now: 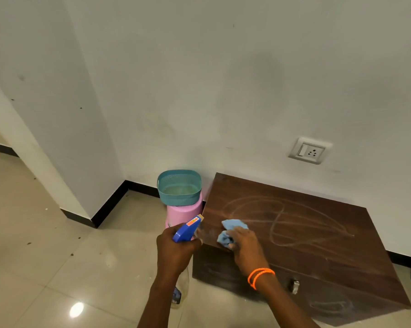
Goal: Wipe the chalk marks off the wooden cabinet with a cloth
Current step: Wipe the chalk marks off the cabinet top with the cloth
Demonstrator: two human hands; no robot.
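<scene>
A low dark wooden cabinet (318,252) stands against the white wall, its top covered in looping white chalk marks (294,223). My right hand (244,245), with an orange band on the wrist, presses a crumpled light blue cloth (230,232) onto the top's front left corner. My left hand (173,249) grips a spray bottle by its blue trigger head (186,229), nozzle pointing at the cabinet's left edge. The clear bottle body (182,290) hangs below my hand. Fainter chalk scribbles show on the cabinet's front face.
A teal plastic basket (179,187) sits on a pink stool (184,213) just left of the cabinet. A wall socket (309,151) is above the cabinet. Glossy beige floor tiles (57,256) spread to the left. A metal latch (295,286) is on the cabinet front.
</scene>
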